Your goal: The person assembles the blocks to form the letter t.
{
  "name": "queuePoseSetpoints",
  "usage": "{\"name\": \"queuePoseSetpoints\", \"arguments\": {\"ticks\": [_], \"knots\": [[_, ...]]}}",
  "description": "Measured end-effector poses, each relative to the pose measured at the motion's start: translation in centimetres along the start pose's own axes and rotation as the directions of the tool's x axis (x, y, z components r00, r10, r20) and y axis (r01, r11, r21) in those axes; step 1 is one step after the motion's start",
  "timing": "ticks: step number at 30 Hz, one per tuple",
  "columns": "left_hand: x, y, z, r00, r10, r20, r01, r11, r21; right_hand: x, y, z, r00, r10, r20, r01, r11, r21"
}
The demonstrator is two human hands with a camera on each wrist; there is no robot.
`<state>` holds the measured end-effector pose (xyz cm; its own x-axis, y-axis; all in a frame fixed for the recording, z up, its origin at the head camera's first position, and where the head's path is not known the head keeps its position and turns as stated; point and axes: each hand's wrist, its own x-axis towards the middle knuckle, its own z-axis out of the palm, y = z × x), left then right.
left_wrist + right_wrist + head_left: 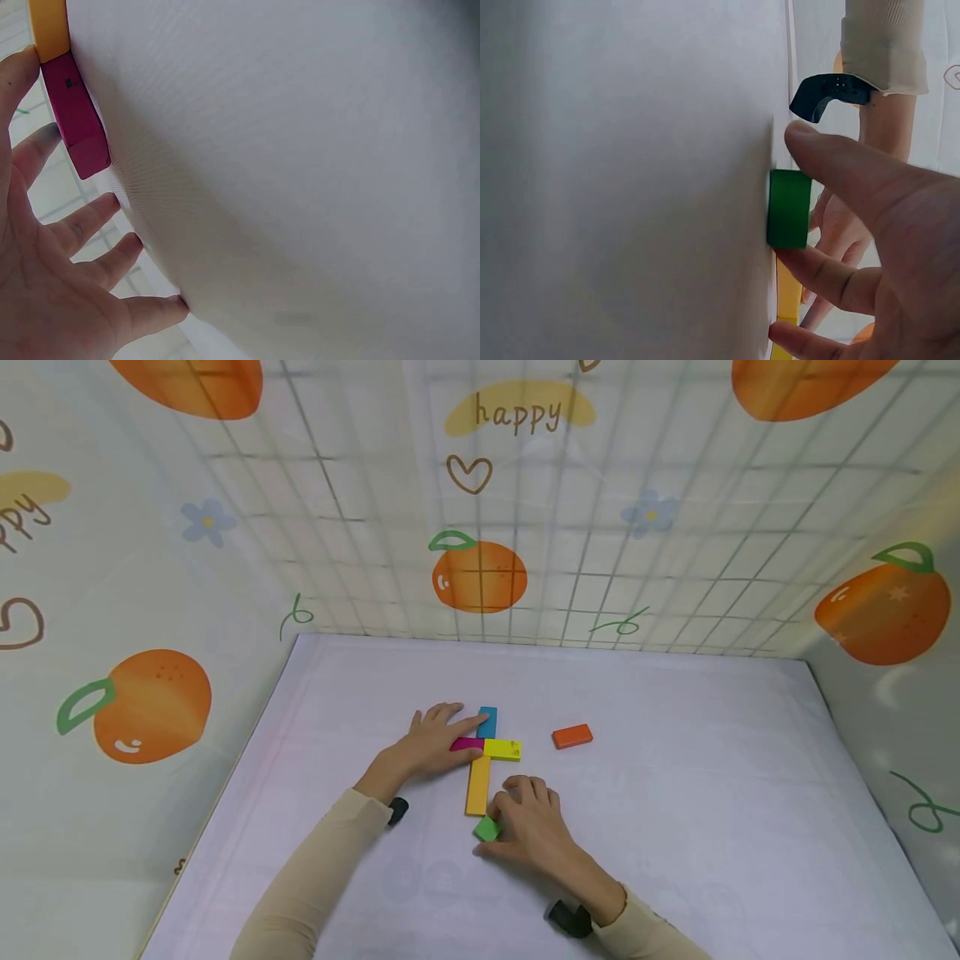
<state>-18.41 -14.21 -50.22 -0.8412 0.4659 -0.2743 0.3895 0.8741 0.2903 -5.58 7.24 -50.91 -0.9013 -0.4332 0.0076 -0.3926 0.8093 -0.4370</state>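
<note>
On the white table my left hand (pixel 429 745) lies with fingers spread. Its index finger touches a blue block (pixel 487 724), and its thumb lies along a magenta block (pixel 467 744). A yellow block (pixel 504 749) adjoins the magenta one, and a long orange-yellow block (pixel 477 787) extends from them toward me. Near its close end sits a green block (pixel 487 829), turned at an angle. My right hand (pixel 536 828) is around this block: the index finger touches one end, while the thumb stands slightly apart from the other, as the right wrist view shows.
An orange-red block (pixel 572 737) lies alone to the right of the joined blocks. Dark wrist bands (pixel 570 919) sit at both wrists. Printed cloth with oranges (pixel 480 577) hangs behind the table and at its sides.
</note>
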Motion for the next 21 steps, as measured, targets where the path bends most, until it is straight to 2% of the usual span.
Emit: {"name": "queuePoseSetpoints", "arguments": {"ticks": [21], "knots": [[-0.19, 0.17, -0.14, 1.000, -0.003, -0.004, 0.003, 1.000, -0.009, -0.02, -0.27, 0.01, 1.000, 0.004, -0.004, -0.004, 1.000, -0.030]]}}
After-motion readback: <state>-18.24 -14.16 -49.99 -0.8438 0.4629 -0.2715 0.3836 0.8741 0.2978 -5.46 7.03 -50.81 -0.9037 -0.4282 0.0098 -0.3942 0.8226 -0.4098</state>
